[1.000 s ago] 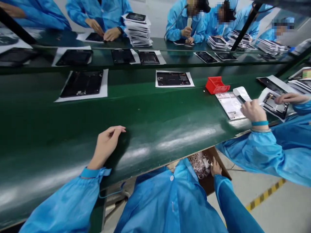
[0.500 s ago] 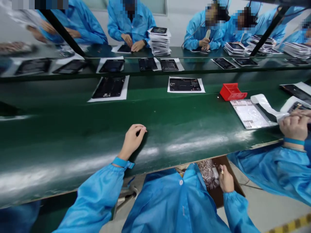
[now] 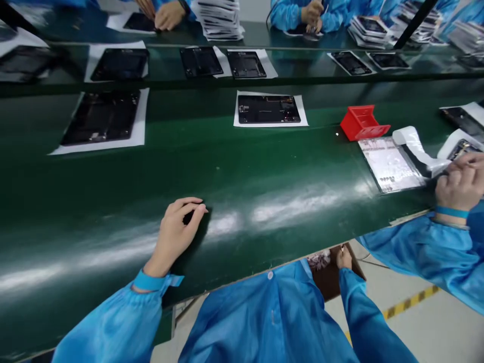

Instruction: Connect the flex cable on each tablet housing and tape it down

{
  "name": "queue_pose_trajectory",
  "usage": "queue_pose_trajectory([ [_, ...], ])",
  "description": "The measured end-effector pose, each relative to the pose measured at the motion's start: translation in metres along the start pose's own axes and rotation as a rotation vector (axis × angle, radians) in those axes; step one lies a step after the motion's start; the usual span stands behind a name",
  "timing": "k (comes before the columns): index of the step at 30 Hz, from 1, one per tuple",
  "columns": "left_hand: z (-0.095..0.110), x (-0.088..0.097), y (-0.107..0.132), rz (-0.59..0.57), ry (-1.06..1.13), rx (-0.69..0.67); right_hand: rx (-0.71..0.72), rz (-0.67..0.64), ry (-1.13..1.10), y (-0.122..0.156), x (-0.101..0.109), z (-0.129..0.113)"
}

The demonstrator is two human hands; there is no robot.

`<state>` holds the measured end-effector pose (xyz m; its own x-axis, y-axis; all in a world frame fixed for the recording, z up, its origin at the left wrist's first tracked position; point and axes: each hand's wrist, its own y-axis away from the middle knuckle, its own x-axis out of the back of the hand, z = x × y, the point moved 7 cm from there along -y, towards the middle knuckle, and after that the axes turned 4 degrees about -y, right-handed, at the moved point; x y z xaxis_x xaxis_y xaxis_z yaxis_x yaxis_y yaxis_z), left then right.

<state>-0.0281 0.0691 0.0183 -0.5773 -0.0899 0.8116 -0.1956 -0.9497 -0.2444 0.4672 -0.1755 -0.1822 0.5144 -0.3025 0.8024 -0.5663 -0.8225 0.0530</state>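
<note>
Green conveyor belt [image 3: 227, 171] with two bare hands, one at rest, one at a box

Left hand [image 3: 177, 232]: lower left of centre, lying on the belt, fingers loosely curled, open and holding nothing; blue wristband [image 3: 149, 281] at the cuff.

Right hand [image 3: 343, 258]: bottom centre, lowered past the belt's near edge, fingers closed on a small pale item [image 3: 342, 248], too small to identify. It sits just above a cardboard box [image 3: 335, 280], which holds pale scrap [image 3: 319, 259].

Blue smock [image 3: 268, 322]: bottom centre, white button at the collar.

On the belt: dark tablet panels on white sheets, one at centre [image 3: 268, 109], one at left [image 3: 102, 118], both well apart from the hands. Red plastic holder [image 3: 363, 123] at right, beside a printed film sheet [image 3: 389, 164] with a white strip [image 3: 412, 143] curling off it.

Right edge: a co-worker's hands [image 3: 462, 181], closed at the strip's end.

Top: other co-workers' hands [image 3: 168, 15] beside a stack of panels [image 3: 219, 20].

Lower right: yellow-and-black floor tape [image 3: 410, 302].
</note>
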Motion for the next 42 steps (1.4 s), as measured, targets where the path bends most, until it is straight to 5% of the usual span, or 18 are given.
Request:
queue_pose_trajectory([
  [4,0.003,0.001,-0.002,0.012,0.0,-0.002,0.115,0.083,-0.014,0.025,0.025,-0.039],
  [8,0.003,-0.002,-0.014,-0.001,0.014,0.048,0.328,0.118,-0.124,0.069,0.063,-0.105],
  [10,0.003,-0.003,-0.024,0.005,0.035,0.063,0.475,0.209,-0.185,0.069,0.087,-0.147],
  [14,-0.002,-0.008,-0.051,0.049,0.222,0.122,0.66,0.14,-0.185,-0.006,0.088,-0.258],
  [17,-0.015,-0.014,-0.079,0.084,0.349,0.193,0.833,-0.071,-0.2,-0.071,0.051,-0.345],
  [20,-0.032,-0.018,-0.12,0.104,0.369,0.228,0.902,-0.143,-0.206,-0.103,0.015,-0.392],
  [25,-0.057,-0.032,-0.204,0.083,0.366,0.304,0.948,-0.243,-0.223,-0.095,-0.016,-0.396],
  [32,-0.061,-0.076,-0.297,-0.005,0.283,0.483,0.85,-0.217,-0.307,-0.105,-0.011,-0.394],
  [36,-0.062,-0.087,-0.311,-0.044,0.326,0.577,0.815,-0.209,-0.342,-0.112,-0.012,-0.391],
  [42,-0.049,-0.084,-0.291,-0.028,0.645,0.615,0.787,-0.204,-0.379,-0.117,-0.009,-0.388],
])
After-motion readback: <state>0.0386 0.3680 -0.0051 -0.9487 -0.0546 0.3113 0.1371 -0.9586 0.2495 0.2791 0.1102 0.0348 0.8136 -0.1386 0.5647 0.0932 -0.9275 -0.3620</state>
